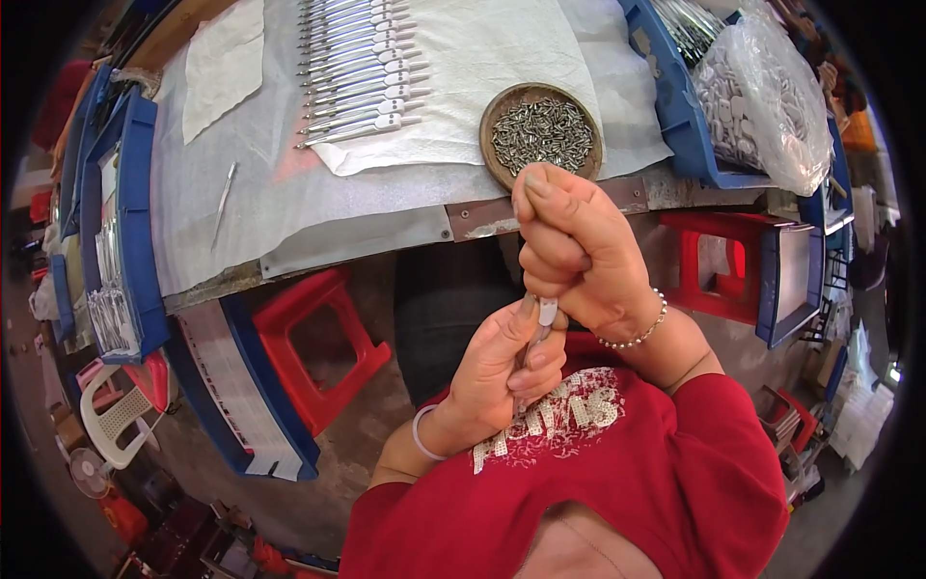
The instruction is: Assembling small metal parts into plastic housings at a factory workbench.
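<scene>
My left hand is closed round a ballpoint pen, whose white clip part shows between my hands. Just above it, my right hand is closed on the upper end of the same pen, with thumb and finger pinched together. Both fists hide most of the pen, and whatever lies in the pinch cannot be made out. Beyond my right hand, a round wooden bowl on the table holds small silver metal pieces. A row of similar pens lies side by side on a white cloth.
One slim silver rod lies on the sheet-covered table at left. Blue crates flank the table. At right, a plastic bag of white clip parts rests in a blue crate. Red stools stand below.
</scene>
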`<move>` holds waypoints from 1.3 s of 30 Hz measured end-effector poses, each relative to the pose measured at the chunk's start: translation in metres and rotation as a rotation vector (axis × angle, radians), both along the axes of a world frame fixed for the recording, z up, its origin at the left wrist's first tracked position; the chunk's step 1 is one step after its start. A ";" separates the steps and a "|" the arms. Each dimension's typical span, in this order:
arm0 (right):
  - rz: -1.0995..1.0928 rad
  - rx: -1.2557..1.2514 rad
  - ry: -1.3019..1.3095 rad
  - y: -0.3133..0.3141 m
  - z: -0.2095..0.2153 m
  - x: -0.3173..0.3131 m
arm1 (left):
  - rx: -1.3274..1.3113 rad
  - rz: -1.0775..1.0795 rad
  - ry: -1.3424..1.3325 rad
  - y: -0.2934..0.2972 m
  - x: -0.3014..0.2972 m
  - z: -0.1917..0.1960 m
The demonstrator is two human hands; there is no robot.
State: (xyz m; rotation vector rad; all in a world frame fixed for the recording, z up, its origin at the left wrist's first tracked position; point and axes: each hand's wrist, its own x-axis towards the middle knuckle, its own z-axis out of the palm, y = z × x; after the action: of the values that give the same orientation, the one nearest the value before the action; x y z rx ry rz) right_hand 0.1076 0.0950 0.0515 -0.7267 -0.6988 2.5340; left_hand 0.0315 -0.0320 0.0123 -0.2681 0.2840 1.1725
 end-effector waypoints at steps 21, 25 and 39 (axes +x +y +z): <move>0.017 -0.059 -0.008 0.017 -0.005 -0.012 | 0.093 0.062 -0.280 0.008 0.001 -0.018; -0.008 -0.038 -0.037 0.017 -0.004 -0.015 | 0.101 0.062 -0.274 0.010 0.000 -0.018; 0.060 1.566 -0.705 0.091 -0.004 0.038 | 0.101 0.126 0.037 0.008 -0.017 -0.009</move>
State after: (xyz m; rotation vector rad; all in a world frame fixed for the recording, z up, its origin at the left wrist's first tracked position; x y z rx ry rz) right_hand 0.1456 0.1864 0.0474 -0.8442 -2.3941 0.9590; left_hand 0.0148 -0.0241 0.0035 -0.1774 0.2424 1.3132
